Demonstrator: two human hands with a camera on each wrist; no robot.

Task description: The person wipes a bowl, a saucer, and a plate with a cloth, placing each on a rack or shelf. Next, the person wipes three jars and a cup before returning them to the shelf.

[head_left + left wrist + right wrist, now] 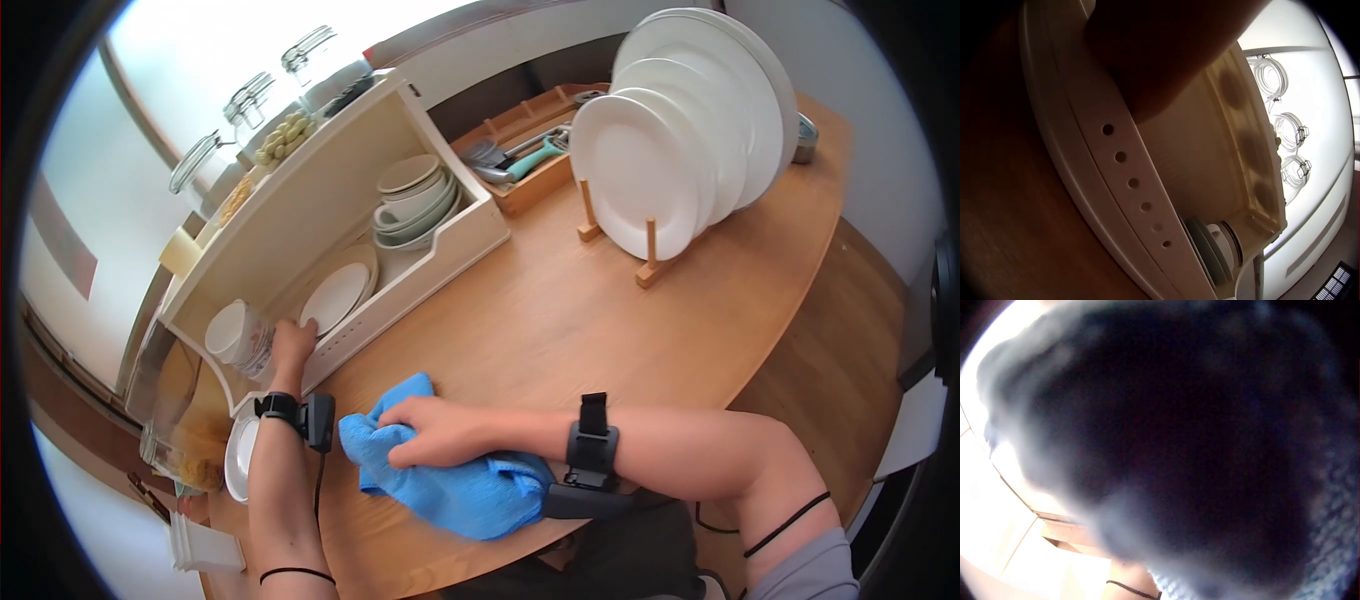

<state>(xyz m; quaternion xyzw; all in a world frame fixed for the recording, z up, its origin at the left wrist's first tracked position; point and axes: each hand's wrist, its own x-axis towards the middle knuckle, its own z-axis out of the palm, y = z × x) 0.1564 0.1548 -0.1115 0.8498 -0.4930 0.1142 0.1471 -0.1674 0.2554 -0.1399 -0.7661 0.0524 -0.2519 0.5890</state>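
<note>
In the head view my right hand (440, 430) grips a bunched blue cloth (450, 500) above the near edge of the wooden table. That cloth fills most of the right wrist view as a dark blur. My left hand (293, 345) reaches over the front board of a cream shelf unit (420, 270). Its fingers are at the near edge of a small white plate (336, 298), which lies on a wider plate, and right beside stacked white cups (238, 333). I cannot tell whether they pinch anything. In the left wrist view the hand is a dark shape over the holed front board (1125, 165).
Bowls and a cup (412, 205) stack at the shelf's far end. White plates (635, 175) stand in a wooden rack at the right. Behind lies a wooden utensil tray (530, 190). Glass jars (250, 100) stand along the shelf's top. A white dish (240, 455) is beside my left forearm.
</note>
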